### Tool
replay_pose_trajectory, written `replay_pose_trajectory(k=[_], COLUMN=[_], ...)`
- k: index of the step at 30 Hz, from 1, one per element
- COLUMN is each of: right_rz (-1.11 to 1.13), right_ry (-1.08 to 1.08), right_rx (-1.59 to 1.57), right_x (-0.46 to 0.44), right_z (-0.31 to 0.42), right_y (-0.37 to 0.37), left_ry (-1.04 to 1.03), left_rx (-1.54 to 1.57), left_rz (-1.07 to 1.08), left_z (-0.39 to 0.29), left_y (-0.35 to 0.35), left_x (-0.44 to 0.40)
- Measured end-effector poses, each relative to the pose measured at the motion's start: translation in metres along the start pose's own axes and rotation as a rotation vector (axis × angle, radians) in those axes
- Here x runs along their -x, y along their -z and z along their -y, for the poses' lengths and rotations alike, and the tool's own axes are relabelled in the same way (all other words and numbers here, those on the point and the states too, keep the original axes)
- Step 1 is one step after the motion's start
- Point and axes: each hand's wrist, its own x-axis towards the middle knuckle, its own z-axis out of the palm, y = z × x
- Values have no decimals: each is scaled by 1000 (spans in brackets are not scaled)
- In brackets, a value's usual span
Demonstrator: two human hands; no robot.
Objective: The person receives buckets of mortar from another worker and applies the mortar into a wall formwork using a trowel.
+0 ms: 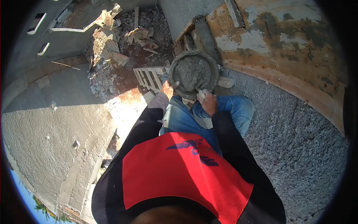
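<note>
A round dark tub (215, 76) of wet grey mortar (192, 72) sits in front of my knees. My left hand (168, 89) is closed at the near left rim of the tub, with a fingertip showing over the inner side. At the near right rim, my right hand (209, 102) is wrapped around a pale, mortar-smeared handle (201, 93), which looks like a trowel's. Its blade cannot be made out against the mortar.
A slatted wooden piece (149, 78) stands left of the tub. Rubble and torn paper sacks (140, 36) lie beyond. A mortar-stained wooden board (276, 41) runs along the right, above a rough grey wall (291, 149). A wood block (225, 82) juts out beside the tub.
</note>
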Motion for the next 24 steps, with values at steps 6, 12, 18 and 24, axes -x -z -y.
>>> replay_pose_trajectory(k=[6, 12, 18, 24], right_rz=[-174, -40, 135, 12], right_ry=[39, 208, 443, 165], right_rx=[-158, -34, 156, -345], right_x=[37, 116, 212, 281], right_z=[19, 92, 203, 262], right_y=[47, 196, 370, 498], left_ry=[32, 124, 98, 166], left_rx=[-23, -192, -554, -1031], left_rz=[-1, -59, 30, -84], left_z=[-6, -23, 7, 19], left_y=[-4, -12, 18, 41], left_x=[3, 15, -24, -38])
